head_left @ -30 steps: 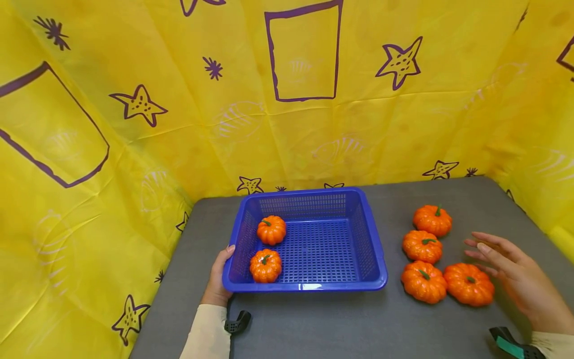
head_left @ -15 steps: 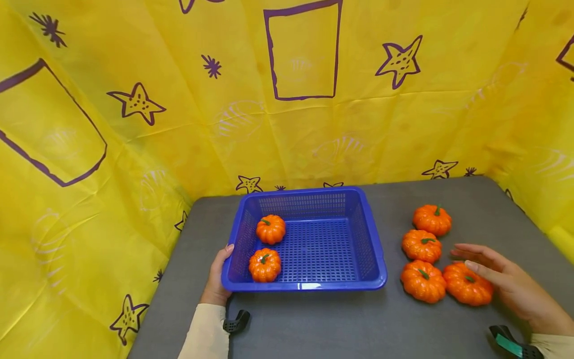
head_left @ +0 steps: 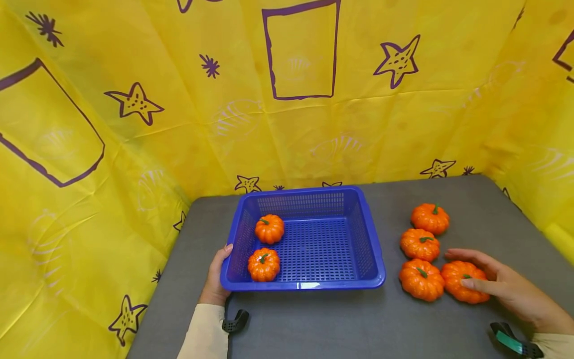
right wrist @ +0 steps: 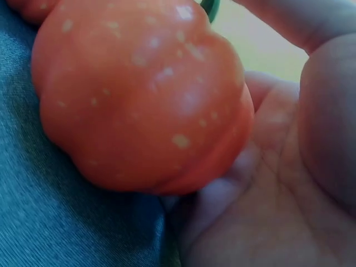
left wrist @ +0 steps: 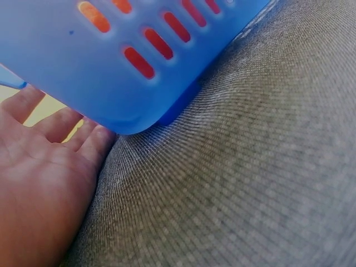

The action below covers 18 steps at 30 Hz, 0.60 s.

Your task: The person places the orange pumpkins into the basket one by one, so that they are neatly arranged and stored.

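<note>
My left hand (head_left: 217,276) holds the left rim of a blue plastic basket (head_left: 305,286), thumb over the edge. In the left wrist view the fingers (left wrist: 58,123) reach along the basket's outer wall (left wrist: 105,72). Two small orange pumpkins with green stems, one farther back (head_left: 269,229) and one nearer (head_left: 263,265), sit in the basket's left part. Over on the right, my right hand (head_left: 511,284) wraps round an orange pumpkin (head_left: 462,284) that rests on the table, thumb on the near side and fingers behind. The right wrist view shows this pumpkin (right wrist: 144,100) close to the palm.
Left of the held pumpkin, three more form a line: a near one (head_left: 421,280), a middle one (head_left: 419,244) and a far one (head_left: 429,218). Grey cloth covers the table (head_left: 314,324). Yellow patterned fabric (head_left: 305,134) hangs behind and at both sides.
My right hand has come down and left from beside the near right pumpkin and now grasps it. The left hand and basket keep their places.
</note>
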Each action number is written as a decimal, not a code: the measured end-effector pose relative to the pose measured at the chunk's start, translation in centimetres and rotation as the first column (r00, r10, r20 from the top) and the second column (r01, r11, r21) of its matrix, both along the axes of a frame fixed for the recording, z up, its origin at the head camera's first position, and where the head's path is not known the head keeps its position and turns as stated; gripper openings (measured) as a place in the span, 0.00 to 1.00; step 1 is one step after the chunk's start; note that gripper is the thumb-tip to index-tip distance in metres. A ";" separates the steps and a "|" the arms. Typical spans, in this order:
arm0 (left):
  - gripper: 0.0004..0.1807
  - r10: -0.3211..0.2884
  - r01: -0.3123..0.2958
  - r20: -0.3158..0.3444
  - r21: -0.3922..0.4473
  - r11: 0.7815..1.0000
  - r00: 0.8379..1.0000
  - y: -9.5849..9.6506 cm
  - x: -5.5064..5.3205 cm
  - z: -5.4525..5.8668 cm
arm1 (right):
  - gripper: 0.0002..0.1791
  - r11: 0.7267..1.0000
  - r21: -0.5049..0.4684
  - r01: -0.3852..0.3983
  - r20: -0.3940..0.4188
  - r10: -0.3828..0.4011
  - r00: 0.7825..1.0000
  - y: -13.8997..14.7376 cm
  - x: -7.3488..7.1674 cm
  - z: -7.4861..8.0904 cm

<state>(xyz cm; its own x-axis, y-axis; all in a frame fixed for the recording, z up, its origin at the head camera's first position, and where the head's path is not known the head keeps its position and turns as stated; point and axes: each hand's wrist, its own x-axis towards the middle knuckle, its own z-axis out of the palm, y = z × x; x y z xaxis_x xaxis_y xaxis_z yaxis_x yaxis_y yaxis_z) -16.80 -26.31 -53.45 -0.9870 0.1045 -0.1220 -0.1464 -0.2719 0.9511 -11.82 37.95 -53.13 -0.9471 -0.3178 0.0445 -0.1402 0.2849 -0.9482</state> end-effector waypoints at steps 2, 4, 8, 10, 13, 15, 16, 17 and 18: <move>0.41 0.001 -0.001 0.008 -0.006 1.000 1.000 0.0 0.0 0.0 | 0.29 1.000 0.012 0.002 -0.010 -0.002 1.000 0.1 0.0 0.0; 0.41 0.006 -0.006 0.016 -0.008 1.000 1.000 -0.1 0.0 0.0 | 0.28 1.000 0.020 0.005 -0.009 -0.005 1.000 0.2 0.0 -0.1; 0.41 0.013 -0.013 0.019 -0.003 1.000 1.000 -0.1 0.1 0.0 | 0.28 1.000 0.023 0.007 0.027 -0.008 1.000 0.5 -0.1 -0.3; 0.41 0.015 -0.015 0.017 0.001 1.000 1.000 -0.1 0.1 0.0 | 0.28 1.000 0.011 -0.002 0.047 0.001 0.999 0.6 -0.1 -0.4; 0.41 0.017 -0.017 0.019 0.000 1.000 1.000 -0.1 0.1 0.0 | 0.27 0.999 -0.030 -0.015 0.080 0.017 0.997 0.7 -0.1 -0.3; 0.41 0.021 -0.021 0.024 -0.006 1.000 0.999 -0.1 0.1 0.0 | 0.26 0.999 -0.045 -0.016 0.088 0.020 0.996 0.8 -0.1 -0.3; 0.41 0.021 -0.021 0.026 -0.010 1.000 0.999 -0.1 0.1 0.0 | 0.26 0.998 -0.054 -0.014 0.093 0.019 0.996 0.8 -0.1 -0.3; 0.41 0.022 -0.021 0.026 -0.014 1.000 0.999 -0.1 0.1 0.0 | 0.26 0.998 -0.060 -0.009 0.092 0.015 0.996 0.8 -0.1 -0.2; 0.41 0.021 -0.021 0.025 -0.017 1.000 0.999 0.0 0.1 0.1 | 0.25 0.998 -0.065 -0.002 0.090 0.008 0.996 0.8 -0.2 -0.2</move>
